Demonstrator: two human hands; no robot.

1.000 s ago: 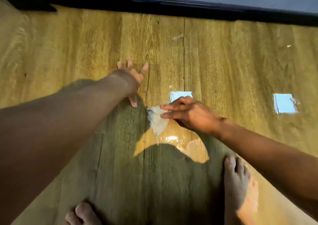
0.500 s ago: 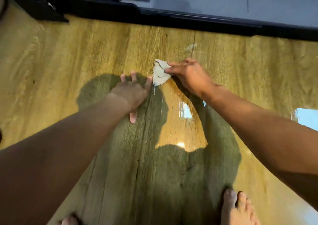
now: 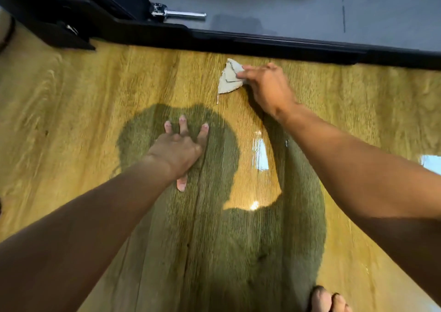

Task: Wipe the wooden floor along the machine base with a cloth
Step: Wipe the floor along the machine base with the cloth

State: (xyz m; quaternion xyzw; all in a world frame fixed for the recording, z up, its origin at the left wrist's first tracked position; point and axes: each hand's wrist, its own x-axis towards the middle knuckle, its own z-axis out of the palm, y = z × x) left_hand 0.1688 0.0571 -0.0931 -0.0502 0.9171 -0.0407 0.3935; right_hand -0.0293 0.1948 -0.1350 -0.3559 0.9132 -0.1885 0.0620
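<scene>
A small folded grey-white cloth (image 3: 228,80) lies on the wooden floor (image 3: 95,92), just short of the black machine base (image 3: 262,43) that runs across the top. My right hand (image 3: 267,87) presses the cloth down with straight fingers laid over its right side. My left hand (image 3: 181,149) rests flat on the floor nearer to me, fingers spread, in the shadow of my head. The cloth's right edge is hidden under my fingers.
Behind the base's rim lies a grey deck (image 3: 310,6) with a chrome bolt (image 3: 176,13) near its left end. A black bracket (image 3: 59,32) juts out at the upper left. My bare toes (image 3: 329,299) show at the bottom right. Bright reflections mark the glossy planks.
My right hand has slid the cloth away from me, from beside my left hand up to the machine base. My left hand has stayed planted on the floor.
</scene>
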